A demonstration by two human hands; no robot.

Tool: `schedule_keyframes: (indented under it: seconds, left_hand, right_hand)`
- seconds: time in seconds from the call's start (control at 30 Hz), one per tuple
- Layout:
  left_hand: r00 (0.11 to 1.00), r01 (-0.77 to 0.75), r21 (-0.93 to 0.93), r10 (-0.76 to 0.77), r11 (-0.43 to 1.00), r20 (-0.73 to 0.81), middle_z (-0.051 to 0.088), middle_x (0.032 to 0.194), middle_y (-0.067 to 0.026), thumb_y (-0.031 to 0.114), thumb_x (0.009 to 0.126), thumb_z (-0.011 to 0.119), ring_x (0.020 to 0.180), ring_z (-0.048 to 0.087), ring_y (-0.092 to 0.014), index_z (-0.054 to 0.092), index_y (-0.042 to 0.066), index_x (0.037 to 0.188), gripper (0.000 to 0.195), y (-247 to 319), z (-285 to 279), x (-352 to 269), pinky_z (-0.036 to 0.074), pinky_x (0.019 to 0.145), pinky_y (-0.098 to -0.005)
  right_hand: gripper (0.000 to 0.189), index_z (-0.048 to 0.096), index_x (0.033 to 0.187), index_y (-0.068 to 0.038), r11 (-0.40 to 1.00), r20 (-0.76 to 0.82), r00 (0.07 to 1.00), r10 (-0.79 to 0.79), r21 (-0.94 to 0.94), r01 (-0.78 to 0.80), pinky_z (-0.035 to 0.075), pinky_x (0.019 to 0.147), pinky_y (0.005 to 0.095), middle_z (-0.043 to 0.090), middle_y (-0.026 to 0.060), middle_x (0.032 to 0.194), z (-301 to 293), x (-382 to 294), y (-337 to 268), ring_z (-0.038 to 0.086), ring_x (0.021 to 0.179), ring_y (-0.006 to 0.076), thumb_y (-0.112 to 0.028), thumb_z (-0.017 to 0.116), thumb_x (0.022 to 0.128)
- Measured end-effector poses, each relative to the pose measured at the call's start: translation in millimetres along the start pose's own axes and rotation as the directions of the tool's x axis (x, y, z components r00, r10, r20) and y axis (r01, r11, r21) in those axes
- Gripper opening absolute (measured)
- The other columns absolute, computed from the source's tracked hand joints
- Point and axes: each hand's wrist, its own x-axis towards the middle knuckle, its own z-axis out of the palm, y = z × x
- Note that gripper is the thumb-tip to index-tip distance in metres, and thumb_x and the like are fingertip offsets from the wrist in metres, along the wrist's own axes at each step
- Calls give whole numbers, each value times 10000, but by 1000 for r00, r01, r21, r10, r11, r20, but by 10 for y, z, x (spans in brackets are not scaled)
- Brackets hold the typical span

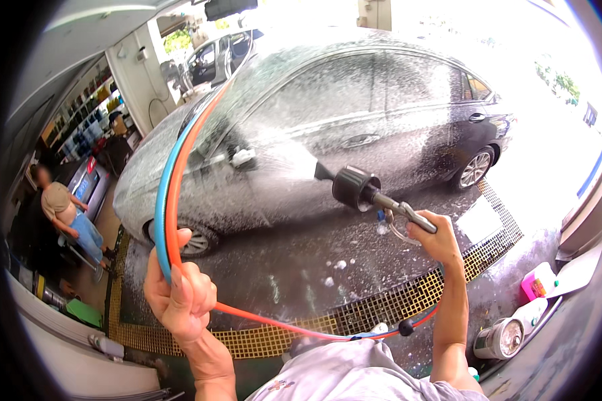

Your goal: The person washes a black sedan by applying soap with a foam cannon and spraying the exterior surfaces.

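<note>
My left hand [180, 295] is closed around an orange hose [183, 190] and a blue hose [168, 195], which run side by side up past the car's hood. In my right hand [435, 234] is the metal handle of a foam spray gun [381, 198] with a black cylindrical head. White spray [286, 160] fans from its nozzle [323, 171] towards the front door of a dark sedan [326, 165]. Foam coats the windows, doors and front fender, while the rear quarter shows more dark paint. The side mirror [243, 158] carries thick foam.
Yellow grating [281, 337] borders the wet floor. At right stand a bucket [501, 338] and a jug of pink liquid [538, 280]. A person [70, 215] is at left near another car [93, 180]. Behind the sedan is a vehicle with its door open [215, 60].
</note>
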Motion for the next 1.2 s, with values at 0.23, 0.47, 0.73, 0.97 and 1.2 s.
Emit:
schedule_keyframes:
  seconds: [0.23, 0.47, 0.73, 0.97, 1.2]
  left_hand:
    - [986, -166, 55, 164, 985, 40, 377, 496, 39, 273, 934, 654, 375, 285, -21, 360, -160, 1337, 660, -356, 1649, 242, 194, 355, -222]
    - [964, -205, -12, 204, 979, 168, 414, 516, 31, 302, 957, 622, 372, 293, -28, 350, -170, 1356, 676, -1067, 2959, 679, 207, 356, -230]
    - [879, -200, 190, 90, 961, 469, 573, 669, -9, 184, 908, 679, 582, 565, -63, 500, -72, 1330, 525, -1819, 4024, 1106, 456, 548, -240]
    - [604, -440, -14, 308, 898, 735, 609, 684, -63, 87, 868, 669, 539, 608, -163, 385, -140, 1358, 610, -2967, 5145, 1557, 500, 529, -278]
    - [641, -148, -286, 312, 947, 701, 569, 797, -150, 49, 891, 647, 547, 553, -199, 228, -230, 1376, 698, -4291, 6672, 1452, 484, 542, -326]
  right_hand:
    - [208, 713, 924, -38, 993, -456, 889, -31, 87, 80, 399, 532, 276, 636, 30, 673, -1597, 686, 392, 534, 569, 85, -230, 652, 876]
    - [241, 648, 784, -18, 990, -538, 831, -139, -101, 101, 421, 544, 265, 601, 20, 641, -3189, 1263, 602, 570, 588, 91, -242, 655, 874]
    - [259, 667, 824, 22, 995, -637, 765, -88, -100, 30, 451, 591, 305, 617, 50, 663, -4019, 1892, 1024, 582, 614, 129, -232, 644, 864]
    - [279, 693, 890, 31, 980, -746, 665, -31, -155, -128, 453, 541, 295, 608, 52, 626, -4845, 2542, 2171, 576, 551, 135, -240, 631, 873]
    - [330, 682, 859, -1, 864, -812, 582, 40, -265, -428, 479, 650, 408, 644, 182, 689, -5697, 2910, 3529, 638, 638, 313, -325, 628, 886]
